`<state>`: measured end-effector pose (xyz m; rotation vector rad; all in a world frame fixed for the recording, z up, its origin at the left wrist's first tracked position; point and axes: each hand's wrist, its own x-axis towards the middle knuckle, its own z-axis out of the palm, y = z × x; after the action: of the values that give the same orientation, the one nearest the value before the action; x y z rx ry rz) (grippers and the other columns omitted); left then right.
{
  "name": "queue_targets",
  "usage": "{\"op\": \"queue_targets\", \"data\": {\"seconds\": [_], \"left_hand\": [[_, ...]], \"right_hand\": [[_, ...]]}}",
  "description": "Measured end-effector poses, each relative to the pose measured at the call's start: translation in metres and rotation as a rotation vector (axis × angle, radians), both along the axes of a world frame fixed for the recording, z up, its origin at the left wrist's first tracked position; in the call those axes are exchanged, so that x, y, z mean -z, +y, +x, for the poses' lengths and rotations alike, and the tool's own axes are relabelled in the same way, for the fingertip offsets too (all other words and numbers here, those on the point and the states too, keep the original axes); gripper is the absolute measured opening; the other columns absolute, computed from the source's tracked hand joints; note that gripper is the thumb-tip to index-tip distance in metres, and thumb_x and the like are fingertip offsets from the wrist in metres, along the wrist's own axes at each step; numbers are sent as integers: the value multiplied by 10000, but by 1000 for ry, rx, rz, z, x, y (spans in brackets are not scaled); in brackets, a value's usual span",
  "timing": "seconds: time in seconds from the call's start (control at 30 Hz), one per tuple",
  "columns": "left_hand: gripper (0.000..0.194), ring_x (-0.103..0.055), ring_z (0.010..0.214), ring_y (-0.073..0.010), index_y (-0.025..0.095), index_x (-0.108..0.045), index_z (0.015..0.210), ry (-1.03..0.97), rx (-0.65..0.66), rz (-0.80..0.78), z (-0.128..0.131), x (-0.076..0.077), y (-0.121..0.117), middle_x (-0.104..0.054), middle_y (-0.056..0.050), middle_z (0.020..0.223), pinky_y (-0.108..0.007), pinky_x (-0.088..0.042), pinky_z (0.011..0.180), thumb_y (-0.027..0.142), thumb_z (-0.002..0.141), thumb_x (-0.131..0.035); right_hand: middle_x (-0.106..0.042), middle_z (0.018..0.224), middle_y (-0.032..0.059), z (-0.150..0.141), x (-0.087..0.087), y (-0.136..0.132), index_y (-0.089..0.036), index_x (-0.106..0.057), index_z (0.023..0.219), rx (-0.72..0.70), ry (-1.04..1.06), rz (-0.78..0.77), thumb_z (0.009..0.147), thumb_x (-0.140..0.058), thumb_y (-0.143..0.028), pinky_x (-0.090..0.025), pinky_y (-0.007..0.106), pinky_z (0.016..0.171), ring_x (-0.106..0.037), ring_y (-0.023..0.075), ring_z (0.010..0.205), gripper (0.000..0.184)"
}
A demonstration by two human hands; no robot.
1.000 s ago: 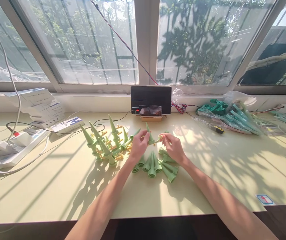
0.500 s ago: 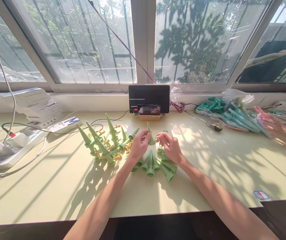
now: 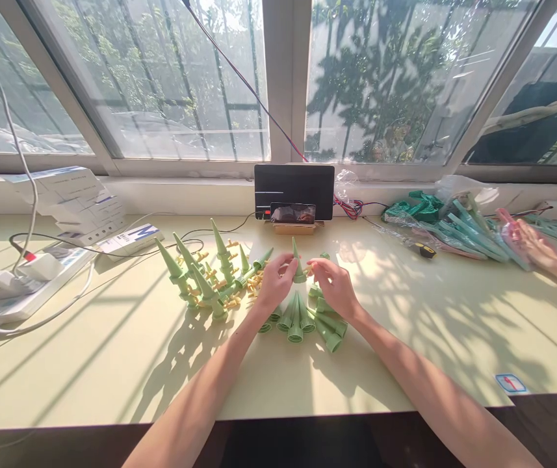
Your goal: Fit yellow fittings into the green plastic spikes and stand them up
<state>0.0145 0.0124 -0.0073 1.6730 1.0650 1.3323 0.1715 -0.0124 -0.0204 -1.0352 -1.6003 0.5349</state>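
Observation:
My left hand [image 3: 277, 283] is closed on a green plastic spike [image 3: 296, 257], which stands point up between my hands. My right hand [image 3: 335, 286] pinches a small yellow plastic piece [image 3: 309, 268] at the spike's right side; whether the two touch is too small to tell. Below my hands lie several loose hollow green cones [image 3: 296, 328], their wide mouths facing me. To the left stands a group of green spikes [image 3: 177, 270] fitted with yellow pieces. More small yellow pieces [image 3: 255, 285] lie beside my left hand, which partly hides them.
A dark tablet [image 3: 294, 185] and a phone [image 3: 292, 213] stand at the back. White boxes [image 3: 86, 208] and a power strip [image 3: 49, 286] are left. Plastic-wrapped teal pieces [image 3: 473, 237], a yellow-black tool [image 3: 424, 250] and another person's hand [image 3: 536, 247] are right.
My view has shifted slightly. Both my hands keep nearly the same grip on the spike and yellow piece. The other person's hand at the right has changed position.

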Motion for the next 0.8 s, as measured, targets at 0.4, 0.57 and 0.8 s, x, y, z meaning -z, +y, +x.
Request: {"op": "queue_targets", "data": {"seconds": [0.4, 0.57, 0.8], "left_hand": [[314, -493, 529, -76, 154, -639, 909, -58, 81, -117, 1, -5, -5, -603, -39, 781, -186, -361, 414, 454, 824, -594], [308, -437, 482, -53, 159, -615, 879, -108, 77, -156, 0, -8, -7, -577, -21, 765, -189, -322, 395, 462, 820, -606], [340, -493, 525, -68, 159, -619, 911, -90, 48, -124, -2, -5, -3, -602, -47, 839, -184, -343, 412, 485, 817, -602]], "right_hand": [[-672, 930, 56, 1, 2, 0, -203, -676, 1009, 0, 3, 51, 960, -451, -344, -520, 267, 645, -579, 125, 664, 270], [-660, 888, 62, 2, 1, 0, -192, -676, 988, -4, -27, 40, 955, -462, -337, -519, 271, 667, -589, 143, 720, 261], [-645, 849, 66, 2, 0, -1, -174, -665, 927, -20, -55, 20, 951, -450, -329, -510, 270, 646, -582, 150, 719, 266]]}}
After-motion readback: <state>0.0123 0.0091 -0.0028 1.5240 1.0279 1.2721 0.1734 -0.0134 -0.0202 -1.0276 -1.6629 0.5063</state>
